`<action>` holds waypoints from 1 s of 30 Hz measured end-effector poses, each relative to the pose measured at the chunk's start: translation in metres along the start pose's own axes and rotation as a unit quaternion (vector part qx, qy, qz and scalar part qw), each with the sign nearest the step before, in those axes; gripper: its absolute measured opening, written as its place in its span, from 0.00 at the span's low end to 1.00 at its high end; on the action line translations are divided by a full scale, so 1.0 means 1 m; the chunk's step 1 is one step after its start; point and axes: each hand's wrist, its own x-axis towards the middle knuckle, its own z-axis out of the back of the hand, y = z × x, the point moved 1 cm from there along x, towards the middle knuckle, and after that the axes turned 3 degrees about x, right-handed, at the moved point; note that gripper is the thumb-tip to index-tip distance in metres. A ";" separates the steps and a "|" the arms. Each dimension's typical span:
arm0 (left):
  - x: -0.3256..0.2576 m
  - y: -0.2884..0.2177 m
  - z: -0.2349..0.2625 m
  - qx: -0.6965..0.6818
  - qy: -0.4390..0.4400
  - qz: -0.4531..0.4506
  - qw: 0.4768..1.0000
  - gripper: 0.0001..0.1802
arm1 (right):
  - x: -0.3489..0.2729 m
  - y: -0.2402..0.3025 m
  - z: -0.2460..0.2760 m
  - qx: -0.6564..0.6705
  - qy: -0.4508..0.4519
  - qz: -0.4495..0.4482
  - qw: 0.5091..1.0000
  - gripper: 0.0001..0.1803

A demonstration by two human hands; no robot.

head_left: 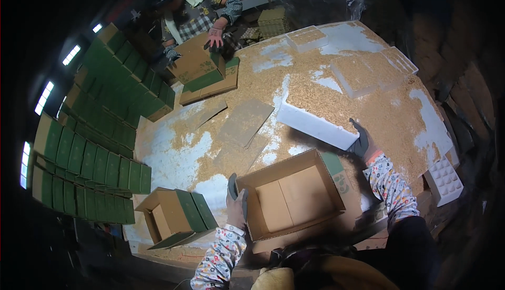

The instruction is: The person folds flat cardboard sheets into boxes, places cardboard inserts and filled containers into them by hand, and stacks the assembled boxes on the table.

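Directly in front of me stands an open cardboard box point(286, 198), brown inside and bare at the bottom, with green on its outer right side. My left hand point(236, 203), in a grey glove, grips the box's left wall at the rim. Beyond the box, a white foam tray point(314, 126) is heaped with tan, sawdust-like filling. My right hand point(360, 141), also gloved, is closed around the tray's right end. The tray's near side faces me; whether its underside touches the table is hard to tell.
Green-and-brown boxes point(94, 169) are stacked along the left. Two folded boxes point(179, 219) stand near left. Flat cardboard sheets point(244, 121) lie mid-table amid loose filling. Across the table, a co-worker handles a box point(200, 63). A dimpled white foam tray point(444, 182) sits at the right edge.
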 end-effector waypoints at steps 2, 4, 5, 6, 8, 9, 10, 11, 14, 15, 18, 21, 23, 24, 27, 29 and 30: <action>0.022 0.009 0.012 -0.042 -0.025 0.002 0.999 0.28 | -0.034 0.082 -0.052 -0.185 0.047 0.007 0.982 0.29; 0.031 -0.027 -0.012 -0.270 0.035 0.095 0.957 0.17 | -0.074 0.149 -0.075 -0.441 0.126 0.142 0.877 0.28; 0.044 -0.023 -0.017 -0.289 0.030 0.111 0.951 0.13 | -0.081 0.170 -0.077 -0.563 0.186 0.271 0.758 0.26; 0.054 -0.020 -0.019 -0.308 0.023 0.121 0.943 0.09 | -0.090 0.188 -0.089 -0.561 0.221 0.238 0.762 0.24; 0.078 0.010 -0.029 -0.270 0.003 0.083 0.959 0.09 | -0.098 0.203 -0.135 -0.536 0.265 0.114 0.794 0.21; 0.097 0.070 -0.031 -0.229 -0.029 -0.095 0.968 0.15 | -0.096 0.202 -0.169 -0.510 0.282 0.027 0.812 0.20; 0.070 0.004 -0.065 -0.382 0.042 0.090 0.919 0.27 | -0.099 0.191 -0.143 -0.467 0.257 0.005 0.846 0.17; 0.078 0.070 -0.057 -0.125 -0.039 -0.096 0.987 0.37 | -0.088 0.163 -0.186 -0.390 0.193 -0.125 0.892 0.17; 0.068 0.034 -0.036 -0.315 0.064 0.144 0.936 0.37 | -0.095 0.111 -0.153 -0.566 0.287 0.033 0.772 0.17; 0.066 0.027 -0.028 -0.337 0.088 0.143 0.927 0.35 | -0.100 0.093 -0.136 -0.500 0.177 -0.204 0.823 0.17; 0.068 -0.004 0.012 -0.251 0.162 0.174 0.938 0.20 | -0.130 0.054 -0.161 -0.429 0.028 -0.241 0.870 0.11; 0.135 0.050 0.068 0.323 0.007 -0.061 0.945 0.25 | -0.128 0.041 -0.180 -0.468 -0.030 -0.188 0.863 0.14; 0.202 0.114 0.121 0.490 -0.095 -0.022 0.866 0.35 | -0.131 0.033 -0.180 -0.430 -0.055 -0.186 0.882 0.15; 0.219 0.116 0.130 0.574 -0.112 0.021 0.811 0.37 | -0.135 0.034 -0.185 -0.438 -0.062 -0.169 0.881 0.18; 0.259 0.097 0.130 0.638 -0.010 0.137 0.758 0.38 | -0.146 0.034 -0.181 -0.521 -0.116 -0.112 0.838 0.22; 0.274 0.095 0.119 0.618 0.102 0.217 0.749 0.38 | -0.143 0.040 -0.192 -0.498 -0.140 -0.120 0.847 0.20; 0.275 0.095 0.115 0.607 0.118 0.231 0.751 0.37 | -0.139 0.043 -0.200 -0.478 -0.151 -0.120 0.857 0.19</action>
